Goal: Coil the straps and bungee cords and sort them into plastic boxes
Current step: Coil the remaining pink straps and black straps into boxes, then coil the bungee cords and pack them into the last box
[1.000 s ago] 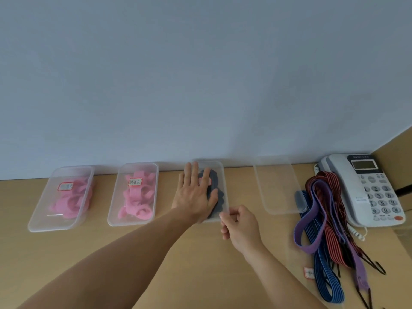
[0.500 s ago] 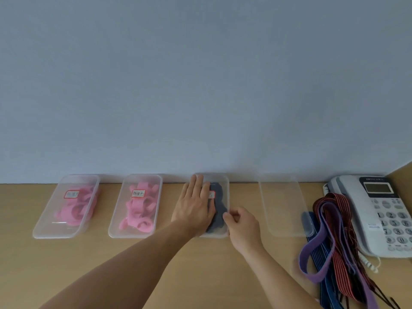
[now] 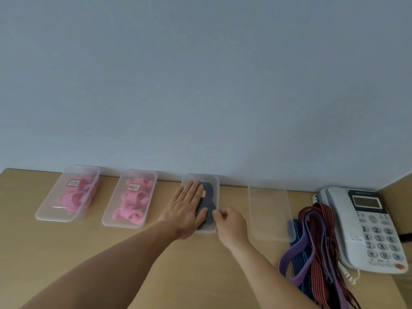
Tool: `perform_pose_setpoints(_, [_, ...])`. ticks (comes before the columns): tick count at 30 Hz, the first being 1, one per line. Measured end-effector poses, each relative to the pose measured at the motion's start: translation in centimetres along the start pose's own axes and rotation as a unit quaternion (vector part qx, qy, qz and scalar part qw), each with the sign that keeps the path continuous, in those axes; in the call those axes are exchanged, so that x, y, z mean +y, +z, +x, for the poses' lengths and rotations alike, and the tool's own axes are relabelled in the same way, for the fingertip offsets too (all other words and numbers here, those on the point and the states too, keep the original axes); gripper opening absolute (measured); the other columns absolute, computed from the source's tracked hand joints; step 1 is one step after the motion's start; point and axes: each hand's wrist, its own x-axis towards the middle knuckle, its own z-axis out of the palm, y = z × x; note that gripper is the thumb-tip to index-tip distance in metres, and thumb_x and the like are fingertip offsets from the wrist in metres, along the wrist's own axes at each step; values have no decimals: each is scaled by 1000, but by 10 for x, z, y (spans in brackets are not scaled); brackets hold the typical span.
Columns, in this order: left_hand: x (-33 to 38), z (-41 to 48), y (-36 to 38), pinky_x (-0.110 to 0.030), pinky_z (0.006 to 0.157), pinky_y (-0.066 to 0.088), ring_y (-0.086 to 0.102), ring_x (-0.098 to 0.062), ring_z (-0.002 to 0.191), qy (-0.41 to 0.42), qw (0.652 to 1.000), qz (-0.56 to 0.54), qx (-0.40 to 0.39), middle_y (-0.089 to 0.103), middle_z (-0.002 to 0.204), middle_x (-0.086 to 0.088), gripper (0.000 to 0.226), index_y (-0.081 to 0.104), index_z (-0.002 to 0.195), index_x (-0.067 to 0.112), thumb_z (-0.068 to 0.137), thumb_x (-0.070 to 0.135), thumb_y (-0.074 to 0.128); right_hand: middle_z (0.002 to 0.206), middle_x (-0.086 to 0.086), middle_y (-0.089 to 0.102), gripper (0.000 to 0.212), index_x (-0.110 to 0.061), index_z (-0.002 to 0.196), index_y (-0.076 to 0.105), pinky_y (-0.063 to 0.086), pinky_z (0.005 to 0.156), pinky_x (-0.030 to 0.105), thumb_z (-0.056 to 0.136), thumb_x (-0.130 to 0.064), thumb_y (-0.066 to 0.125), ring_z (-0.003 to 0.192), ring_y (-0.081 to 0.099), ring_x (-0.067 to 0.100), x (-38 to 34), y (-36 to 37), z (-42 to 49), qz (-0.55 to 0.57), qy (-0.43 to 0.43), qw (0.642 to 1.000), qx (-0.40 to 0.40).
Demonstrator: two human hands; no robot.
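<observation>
Pressing down, your left grip (image 3: 186, 210) lies released, fingers straight, flat on top of the third clear plastic box (image 3: 215, 182) in the row along the wall. Dark grey coiled straps (image 3: 209, 198) sit inside it. Your right grip (image 3: 229, 223) is grasping that box's near-right edge, thumb & fingers pinching it. To the left, the far-left clear box (image 3: 44, 214) & the second clear box (image 3: 124, 225) each carry a red-edged label & hold pink coiled straps (image 3: 78, 195). To the right stands a fourth clear plastic box (image 3: 269, 210). Its near-right corner overlaps loose purple, blue & red-striped bungee cords (image 3: 312, 241), which lie beside a white desk phone (image 3: 367, 228). All sit on the light wooden counter (image 3: 89, 253).
</observation>
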Motion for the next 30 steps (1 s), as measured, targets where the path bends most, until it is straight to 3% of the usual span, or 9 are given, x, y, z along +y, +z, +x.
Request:
perform_pose_setpoints(4, [7,-1,-24,-39,122,-6,-14,-18,152,-14,999,14,-37,-10,166,-3,71,-5,157,14,101,53,14,85,-7,61,14,-21,89,57,38,58,25,96,-32,52,77,57,15,-7,-18,-5,-53,-27,998,-29])
perform_pose_setpoints(7, [21,-9,-53,-39,122,8,6,-21,153,-41,997,-61,37,11,166,-4,61,16,157,13,102,36,31,87,-2,60,15,-16,89,57,41,63,30,94,-29,51,77,55,18,-15,-39,-16,-85,-80,993,-3])
perform_pose_setpoints(10, [42,-27,-69,-36,107,36,45,-23,132,-54,976,-196,82,47,148,-6,44,50,139,12,96,23,45,100,-1,60,19,-15,102,63,48,78,34,94,-27,51,93,58,20,-18,-60,-34,-98,-119,987,43])
perform_pose_setpoints(12, [59,-40,-70,-34,99,44,55,-23,121,-47,963,-258,53,57,137,-5,39,58,131,13,95,21,47,110,-1,59,23,-16,112,63,49,87,34,95,-26,52,101,58,18,-11,-73,-50,-108,-119,985,55])
perform_pose_setpoints(16, [102,-52,-63,-29,97,47,60,-17,115,-26,939,-340,40,61,134,-1,40,57,135,18,97,22,47,113,-3,59,27,-16,119,63,46,88,27,95,-26,55,106,58,14,27,-106,-89,-124,-87,983,102])
perform_pose_setpoints(22, [170,-67,-60,-23,95,45,59,-14,114,30,906,-422,-29,62,132,-1,38,57,135,15,98,20,50,101,-9,66,17,-25,108,63,51,79,32,96,-31,53,89,62,11,92,-158,-131,-163,25,973,160])
perform_pose_setpoints(25, [184,-70,-58,-31,101,47,59,-17,116,20,911,-409,-46,63,129,0,35,60,131,14,98,21,50,95,-11,65,14,-25,105,63,51,73,31,95,-32,54,83,60,11,110,-168,-132,-168,49,969,172])
perform_pose_setpoints(30, [200,-71,-50,-26,97,46,59,-17,113,-1,920,-387,-58,66,124,-1,32,63,126,13,98,20,51,91,-12,62,17,-25,105,61,48,74,30,94,-37,55,87,61,13,132,-172,-121,-156,44,973,165])
